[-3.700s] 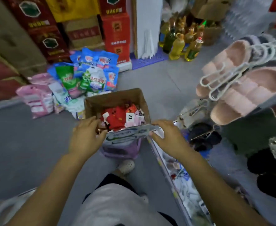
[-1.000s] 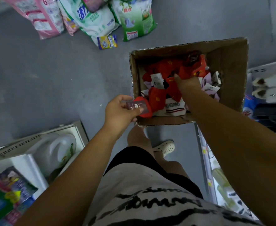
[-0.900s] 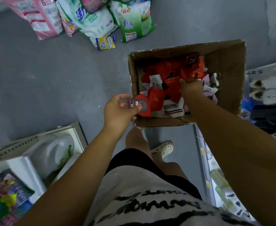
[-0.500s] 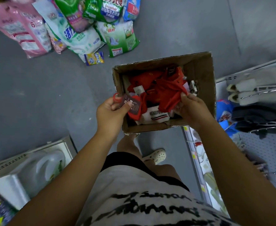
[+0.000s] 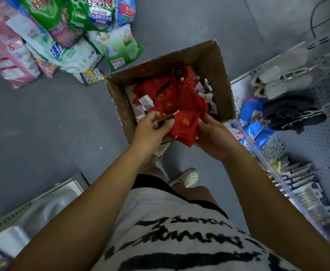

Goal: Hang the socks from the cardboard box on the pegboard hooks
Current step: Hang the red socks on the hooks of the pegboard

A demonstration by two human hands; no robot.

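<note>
A bunch of red socks is held over the near edge of the cardboard box, above the rest of the stock. The fabric is bright red with a small gold emblem on the front, and a dark card label sits at its left end. The left hand pinches that label, thumb on top and fingers curled beneath. The right hand grips the bunch from the right, its fingers wrapped under the cloth and mostly hidden by it. How many pairs are in the bunch cannot be told.

Inside the box lie more loose socks, mostly red, with white and dark tags and some pale pieces at the right; the tag print is too small to read. The hands cover the box's near wall.

To the right stands the grey pegboard, with pale slippers and dark slippers hanging from it. Detergent bags lie on the grey floor beyond the box, cut off by the top edge. A white clog shows below the hands.
</note>
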